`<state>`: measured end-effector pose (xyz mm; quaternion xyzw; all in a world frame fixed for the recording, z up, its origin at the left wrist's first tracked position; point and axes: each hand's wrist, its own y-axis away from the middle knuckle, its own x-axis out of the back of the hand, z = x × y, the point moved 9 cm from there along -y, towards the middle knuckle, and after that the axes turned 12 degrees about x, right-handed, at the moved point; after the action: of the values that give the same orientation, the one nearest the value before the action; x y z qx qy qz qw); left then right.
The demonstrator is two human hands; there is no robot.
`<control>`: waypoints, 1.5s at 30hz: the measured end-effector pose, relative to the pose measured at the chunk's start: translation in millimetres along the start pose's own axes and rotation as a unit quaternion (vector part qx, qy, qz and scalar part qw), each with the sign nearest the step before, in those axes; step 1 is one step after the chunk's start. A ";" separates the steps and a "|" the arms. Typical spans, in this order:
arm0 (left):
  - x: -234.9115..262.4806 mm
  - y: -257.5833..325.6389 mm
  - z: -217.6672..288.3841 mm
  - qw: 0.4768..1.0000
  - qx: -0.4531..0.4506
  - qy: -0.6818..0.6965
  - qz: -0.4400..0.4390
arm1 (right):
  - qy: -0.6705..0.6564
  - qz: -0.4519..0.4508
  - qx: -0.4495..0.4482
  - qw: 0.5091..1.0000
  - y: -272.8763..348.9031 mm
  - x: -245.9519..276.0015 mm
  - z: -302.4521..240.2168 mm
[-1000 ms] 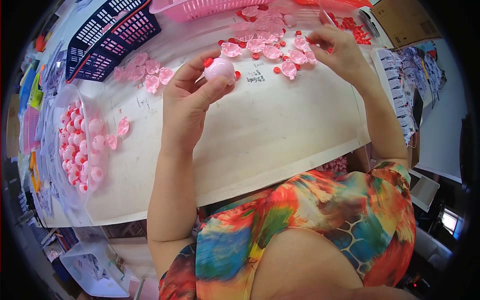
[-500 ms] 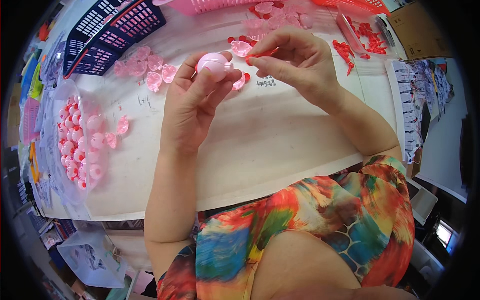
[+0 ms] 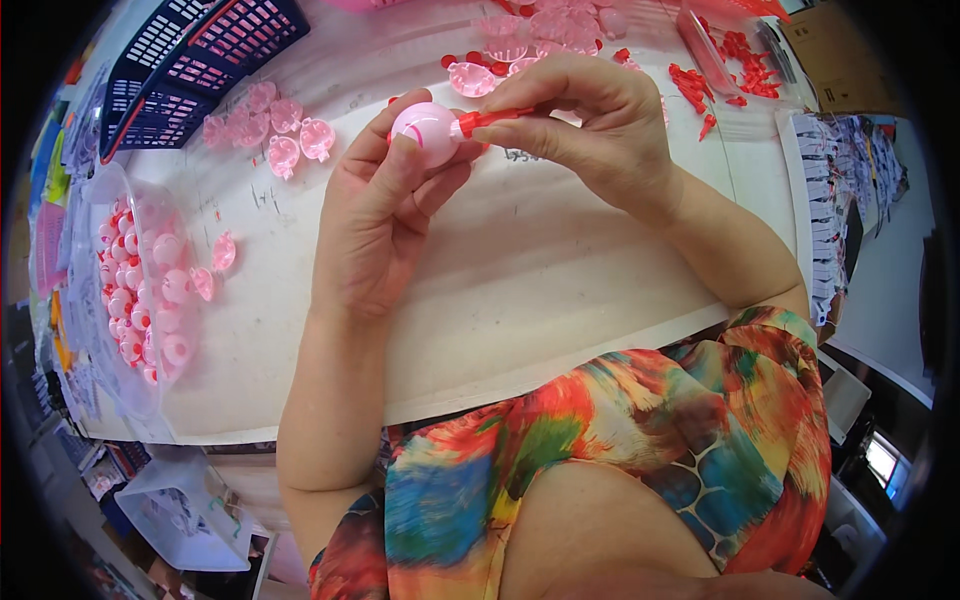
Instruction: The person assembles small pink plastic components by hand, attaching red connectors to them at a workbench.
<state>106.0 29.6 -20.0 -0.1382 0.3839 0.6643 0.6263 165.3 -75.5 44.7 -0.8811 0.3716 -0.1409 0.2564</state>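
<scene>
My left hand holds a small round pink plastic toy up between thumb and fingers, over the middle of the white table. A thin red plastic piece is pinched in my right hand, its tip touching the pink toy's right side. Both hands meet above the table's far half.
Clear pink shells lie at the back left, more at the back centre. Small red pieces are scattered at the back right. A clear bag of finished pink toys sits at the left edge. Dark blue baskets stand behind.
My right hand came back from the pile at the far right with a red piece and brought it against the pink toy. My left hand lifted the toy slightly toward the centre.
</scene>
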 end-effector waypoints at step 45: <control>-0.4 1.5 4.9 1.000 -0.005 -0.024 0.008 | 0.187 -0.058 0.089 0.977 -2.5 -5.7 -13.2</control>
<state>106.1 32.8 -16.0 -0.1227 0.3668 0.6741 0.6293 157.0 -74.5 56.8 -0.8330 0.3471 -0.3503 0.2509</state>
